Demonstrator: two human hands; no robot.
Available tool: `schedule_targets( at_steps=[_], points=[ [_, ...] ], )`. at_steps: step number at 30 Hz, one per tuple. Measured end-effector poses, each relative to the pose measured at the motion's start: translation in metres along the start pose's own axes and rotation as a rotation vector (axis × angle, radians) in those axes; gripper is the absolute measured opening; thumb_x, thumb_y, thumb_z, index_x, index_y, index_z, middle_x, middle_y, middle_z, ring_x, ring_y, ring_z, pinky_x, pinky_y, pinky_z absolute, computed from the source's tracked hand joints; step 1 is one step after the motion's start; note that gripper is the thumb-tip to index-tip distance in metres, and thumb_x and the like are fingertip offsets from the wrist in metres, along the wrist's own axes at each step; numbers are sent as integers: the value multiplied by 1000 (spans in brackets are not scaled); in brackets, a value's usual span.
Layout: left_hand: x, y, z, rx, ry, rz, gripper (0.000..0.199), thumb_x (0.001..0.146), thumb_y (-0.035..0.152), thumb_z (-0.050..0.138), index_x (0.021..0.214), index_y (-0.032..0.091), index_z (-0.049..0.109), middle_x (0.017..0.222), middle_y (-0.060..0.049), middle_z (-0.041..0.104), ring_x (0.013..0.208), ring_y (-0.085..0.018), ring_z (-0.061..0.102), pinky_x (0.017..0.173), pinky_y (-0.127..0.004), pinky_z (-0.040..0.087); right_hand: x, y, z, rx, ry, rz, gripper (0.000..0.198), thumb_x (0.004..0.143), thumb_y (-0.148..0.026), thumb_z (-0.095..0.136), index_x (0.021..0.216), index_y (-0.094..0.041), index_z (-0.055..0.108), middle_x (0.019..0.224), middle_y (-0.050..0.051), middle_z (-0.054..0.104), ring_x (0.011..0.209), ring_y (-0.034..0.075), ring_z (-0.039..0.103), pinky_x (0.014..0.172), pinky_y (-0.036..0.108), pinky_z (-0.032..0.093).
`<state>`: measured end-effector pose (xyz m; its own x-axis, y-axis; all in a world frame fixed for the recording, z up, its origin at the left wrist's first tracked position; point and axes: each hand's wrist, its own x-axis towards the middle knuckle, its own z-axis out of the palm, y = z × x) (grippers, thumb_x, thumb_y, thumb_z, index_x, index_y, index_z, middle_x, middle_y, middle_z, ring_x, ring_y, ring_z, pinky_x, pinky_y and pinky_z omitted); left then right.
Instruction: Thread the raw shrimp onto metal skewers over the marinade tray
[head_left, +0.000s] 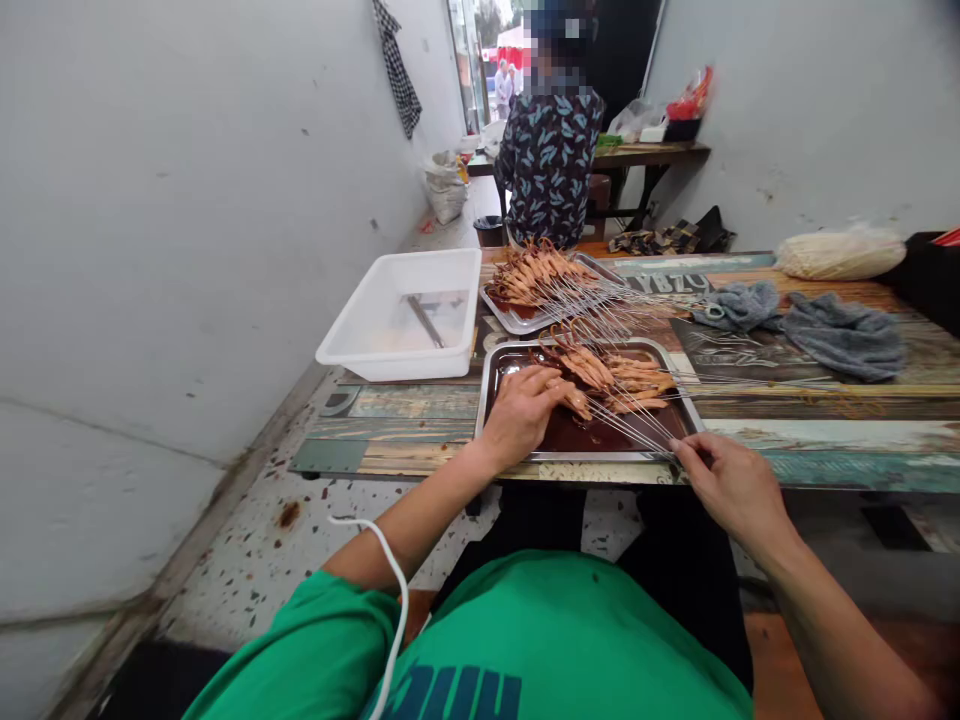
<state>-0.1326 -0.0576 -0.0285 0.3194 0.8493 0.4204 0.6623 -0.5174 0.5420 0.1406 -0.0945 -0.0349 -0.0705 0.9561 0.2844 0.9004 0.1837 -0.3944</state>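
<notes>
My left hand is over the near metal tray, its fingers closed around the meat end of a few skewers. My right hand pinches the bare metal ends of those skewers at the tray's front right corner. Dark reddish-brown liquid covers the tray bottom. More pinkish-brown meat skewers lie in it, their thin metal rods sticking out to the right. Behind, a second metal tray carries a heap of similar meat skewers, with rods pointing right.
On the left stands a white plastic tub with a long metal tool inside. Grey cloths and a bagged pale bundle lie at the right of the patterned table. Beyond it, a person faces away.
</notes>
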Motion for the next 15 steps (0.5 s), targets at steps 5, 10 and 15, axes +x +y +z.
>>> schedule_targets(
  at_steps=[5, 10, 15],
  points=[
    [3, 0, 4, 256, -180, 167, 32, 88, 16, 39, 107, 26, 62, 113, -3, 63, 115, -18, 45, 98, -40, 20, 1, -8, 2, 27, 29, 35, 36, 83, -46, 41, 71, -19, 61, 62, 4, 62, 54, 16, 54, 53, 26, 34],
    [-7, -1, 6, 283, -173, 132, 35, 86, 14, 39, 111, 27, 60, 116, -2, 62, 114, -17, 47, 97, -40, 19, 0, -8, 6, 49, 33, 79, 29, 80, -43, 47, 81, -18, 62, 67, 4, 63, 58, 17, 56, 56, 27, 37],
    [-11, 0, 6, 269, -190, 85, 36, 84, 12, 39, 108, 27, 61, 114, 0, 63, 113, -17, 49, 100, -43, 15, -4, -9, 5, 31, -83, -25, 25, 82, -26, 45, 102, -21, 58, 81, 2, 65, 69, 16, 60, 60, 26, 40]
  ],
)
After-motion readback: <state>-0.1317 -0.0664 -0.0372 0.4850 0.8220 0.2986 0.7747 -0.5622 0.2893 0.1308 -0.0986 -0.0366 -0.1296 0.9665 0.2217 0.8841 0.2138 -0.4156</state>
